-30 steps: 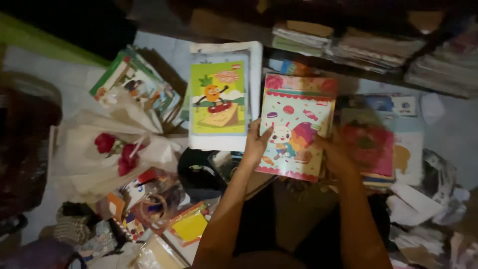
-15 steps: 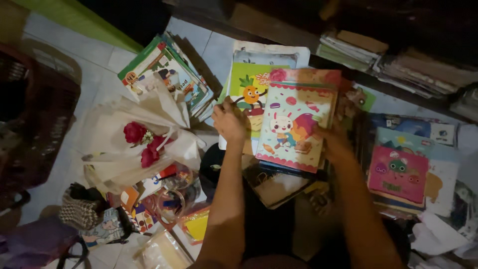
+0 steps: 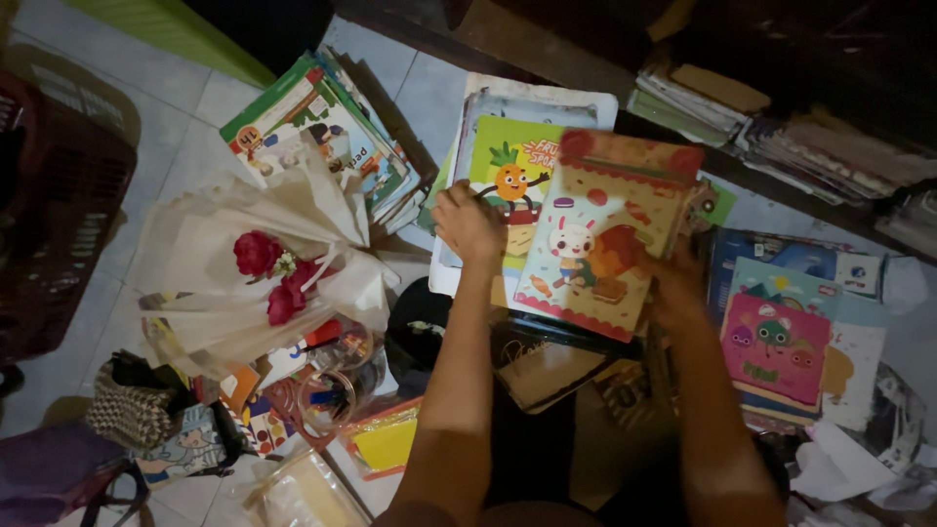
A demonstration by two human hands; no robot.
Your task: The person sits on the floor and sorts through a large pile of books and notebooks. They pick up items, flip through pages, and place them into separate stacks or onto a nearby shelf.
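Observation:
My right hand [image 3: 675,283] grips the right edge of a colourful children's book with a rabbit and sweets on its cover [image 3: 602,234], held tilted above the floor. My left hand [image 3: 468,222] rests on the lower left of a green book with a pineapple figure [image 3: 511,176], which lies on top of a white-edged stack; its fingers are curled and I cannot tell whether they grip the cover. A dark notebook [image 3: 543,357] lies under the held book, near my forearms.
A bouquet of red roses in white wrapping [image 3: 264,273] lies at left, beside a fanned pile of picture books [image 3: 322,132]. A pink monster-cover book [image 3: 778,346] tops a stack at right. A shelf of stacked papers [image 3: 781,117] runs along the back. Bags and small packets clutter the lower left.
My left hand let go of the rabbit book and moved left onto the pineapple book. My right hand now holds the rabbit book alone, tilted. The view shifted left.

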